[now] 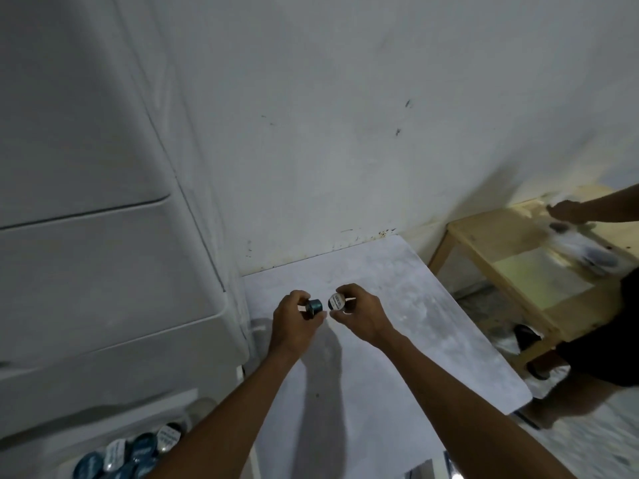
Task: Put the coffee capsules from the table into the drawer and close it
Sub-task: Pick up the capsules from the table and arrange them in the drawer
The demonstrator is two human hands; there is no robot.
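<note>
My left hand [294, 323] holds a dark teal coffee capsule [314, 305] above the white table [397, 305]. My right hand [359, 314] holds a second capsule [336, 301], its white printed lid turned towards me. The two capsules are close together, a small gap between them. At the bottom left an open white drawer [52, 454] holds several capsules [138, 451] with blue and white lids, partly hidden by my left forearm.
A tall white drawer unit [86, 254] stands left of the table against the white wall. To the right is a light wooden table [511, 257], where another person [594, 344] handles blurred objects. The floor shows at the lower right.
</note>
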